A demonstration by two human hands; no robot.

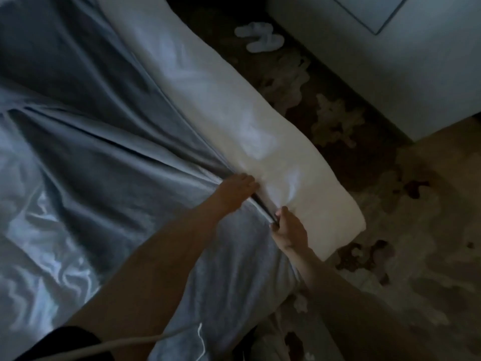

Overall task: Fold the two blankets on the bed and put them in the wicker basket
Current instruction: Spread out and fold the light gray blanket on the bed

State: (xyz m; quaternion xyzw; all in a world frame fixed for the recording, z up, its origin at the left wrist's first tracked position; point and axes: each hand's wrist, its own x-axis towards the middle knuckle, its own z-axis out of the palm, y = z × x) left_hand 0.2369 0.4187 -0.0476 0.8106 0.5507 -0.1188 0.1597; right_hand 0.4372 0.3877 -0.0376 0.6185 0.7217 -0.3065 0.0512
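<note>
Dim bedroom, bedside: our left hand and right hand each clutch the hem of the grey blanket, spread across the bed. We judge folding barely begun; no basket visible.

Grey blanket: across bed, folds converging centrally.
Left grip: apparently clutching gathered folds.
Right grip: at its 4 o'clock, pinching blanket edge.

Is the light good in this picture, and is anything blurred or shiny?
Head view: dim and soft overall; the shiny fabric at lower left catches pale glare; the slippers and carpet look smeared; the white bed side is brightest.
</note>
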